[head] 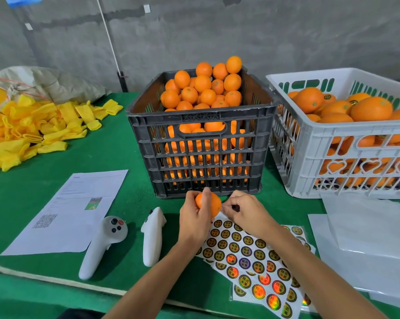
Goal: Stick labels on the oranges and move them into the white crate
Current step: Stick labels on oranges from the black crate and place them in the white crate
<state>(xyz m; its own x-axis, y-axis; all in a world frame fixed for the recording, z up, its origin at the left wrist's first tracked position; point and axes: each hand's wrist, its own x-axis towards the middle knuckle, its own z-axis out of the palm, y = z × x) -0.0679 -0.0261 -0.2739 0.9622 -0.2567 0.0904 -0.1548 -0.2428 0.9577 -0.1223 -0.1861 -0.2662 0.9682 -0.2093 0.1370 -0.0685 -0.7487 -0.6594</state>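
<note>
left hand (195, 217) curled round one orange (208, 203), held just above the green table (116, 155), right in front of the near wall of the dark crate (201, 143). right hand (245, 211) closed in a pinch at the orange's right side, fingertips (224, 207) touching or almost touching the peel; probably pressing a label on, though no sticker visible between the fingers, so impossible to confirm. directly under both hands, label sheets (252, 256) lying flat and overlapping, most round stickers in place, a few blank spots at the far edge.

progress, judged from the two crates: white crate (309, 157) at the right already well filled, several oranges near the top showing small round labels. dark crate in the middle heaped above its rim with unlabelled fruit, so a large share of the work left. current orange mid-step: labelling under way or just finishing, transfer to the white crate not yet done.

elsewhere: two white controllers (102, 245) lying near left of the hands, a printed paper (74, 208) further left, a pile of yellow foam sleeves (28, 125) at the far left, white plastic bags (367, 238) near right.
</note>
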